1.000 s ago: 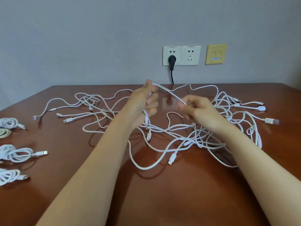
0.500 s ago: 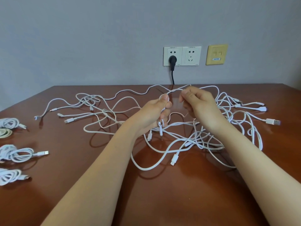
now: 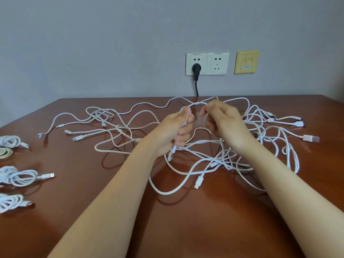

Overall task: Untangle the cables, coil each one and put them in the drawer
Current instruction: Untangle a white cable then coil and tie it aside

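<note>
A tangle of several white cables (image 3: 204, 161) spreads over the middle of the brown table (image 3: 186, 229). My left hand (image 3: 175, 131) is closed on one white cable (image 3: 197, 103); its plug end (image 3: 170, 155) hangs below the fist. My right hand (image 3: 221, 118) pinches the same cable a short way to the right, so a small arch of cable bridges the two hands above the tangle. No drawer is in view.
Several coiled white cables (image 3: 18, 175) lie along the table's left edge, another coil (image 3: 11, 202) nearer me. Loose USB plugs (image 3: 310, 138) stick out at the right. Wall sockets (image 3: 207, 63) with a black plug (image 3: 196, 68) sit behind the table.
My hands have come together: the left dropped and shifted right, the right rose toward the far side. The stretch of cable between them shortened into a small arch.
</note>
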A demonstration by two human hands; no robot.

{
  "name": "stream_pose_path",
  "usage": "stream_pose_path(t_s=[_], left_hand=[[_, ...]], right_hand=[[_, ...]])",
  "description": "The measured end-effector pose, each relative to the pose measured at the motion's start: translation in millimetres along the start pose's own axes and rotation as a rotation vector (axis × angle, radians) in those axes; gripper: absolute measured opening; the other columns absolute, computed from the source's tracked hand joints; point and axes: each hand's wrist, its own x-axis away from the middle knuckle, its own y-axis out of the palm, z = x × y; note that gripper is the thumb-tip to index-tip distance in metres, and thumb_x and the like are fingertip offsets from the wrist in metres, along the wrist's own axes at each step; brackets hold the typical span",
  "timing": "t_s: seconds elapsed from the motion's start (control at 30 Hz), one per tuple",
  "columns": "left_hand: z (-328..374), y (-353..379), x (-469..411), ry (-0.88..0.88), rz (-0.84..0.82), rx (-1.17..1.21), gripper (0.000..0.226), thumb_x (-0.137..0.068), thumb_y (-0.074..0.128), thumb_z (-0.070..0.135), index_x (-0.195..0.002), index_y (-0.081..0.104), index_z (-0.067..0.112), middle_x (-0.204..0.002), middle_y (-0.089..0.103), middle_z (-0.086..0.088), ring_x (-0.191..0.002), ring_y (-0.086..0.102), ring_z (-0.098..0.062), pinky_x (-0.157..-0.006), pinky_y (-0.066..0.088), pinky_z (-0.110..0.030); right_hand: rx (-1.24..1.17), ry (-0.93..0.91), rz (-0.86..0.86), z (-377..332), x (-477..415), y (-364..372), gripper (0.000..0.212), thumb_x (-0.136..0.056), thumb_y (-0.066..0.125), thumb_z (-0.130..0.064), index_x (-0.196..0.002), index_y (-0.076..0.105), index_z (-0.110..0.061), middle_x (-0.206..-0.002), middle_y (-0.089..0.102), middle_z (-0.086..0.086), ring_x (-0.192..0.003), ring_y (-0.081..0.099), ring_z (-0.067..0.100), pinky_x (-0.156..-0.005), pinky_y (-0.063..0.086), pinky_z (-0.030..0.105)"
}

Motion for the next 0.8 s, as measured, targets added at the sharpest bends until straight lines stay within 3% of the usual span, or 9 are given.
stream_pose_path(t_s=[0.13, 0.27, 0.47, 0.8], left_hand=[[0.4, 4.8, -3.5, -0.071, -0.002, -0.016, 0.043, -0.102, 0.02, 0.042, -0.071, 0.034, 0.015, -0.041, 0.026, 0.008, -0.028, 0.015, -0.002, -0.031, 0.012, -0.012], [6.8, 7.1, -5.0, -0.141, -0.062, 0.14, 0.04, -0.102, 0.018, 0.029, -0.068, 0.035, 0.015, -0.037, 0.027, 0.008, -0.024, 0.017, -0.001, -0.029, 0.011, -0.009], [-2.4, 18.7, -2.1, -0.102, -0.107, -0.288, 0.044, -0.098, 0.024, 0.05, -0.072, 0.037, 0.017, -0.048, 0.026, 0.008, -0.035, 0.014, -0.004, -0.036, 0.01, -0.015], [-1.6, 21.3, -4.1, 0.009, 0.02, -0.345, 0.036, -0.1, 0.036, 0.029, -0.066, 0.035, 0.019, -0.048, 0.024, 0.007, -0.038, 0.015, -0.007, -0.04, 0.01, -0.018]], right_hand=[[0.004, -0.004, 0.056, 0.7, -1.9, -0.3, 0.032, -0.096, 0.041, -0.012, -0.067, 0.052, -0.018, -0.037, 0.042, -0.011, -0.037, 0.036, 0.001, -0.042, 0.028, 0.01], [-0.038, 0.079, 0.204, 5.7, -8.4, -4.6, 0.035, -0.092, 0.043, -0.013, -0.059, 0.054, -0.019, -0.034, 0.039, -0.011, -0.035, 0.034, 0.003, -0.047, 0.027, 0.021], [-0.059, 0.083, 0.204, 2.0, -7.9, -5.2, 0.036, -0.095, 0.044, -0.015, -0.06, 0.052, -0.02, -0.034, 0.037, -0.012, -0.033, 0.033, 0.003, -0.042, 0.026, 0.013], [-0.043, 0.142, 0.26, 7.6, -9.3, -6.1, 0.029, -0.091, 0.046, -0.016, -0.065, 0.059, -0.019, -0.036, 0.038, -0.013, -0.035, 0.033, 0.003, -0.048, 0.029, 0.022]])
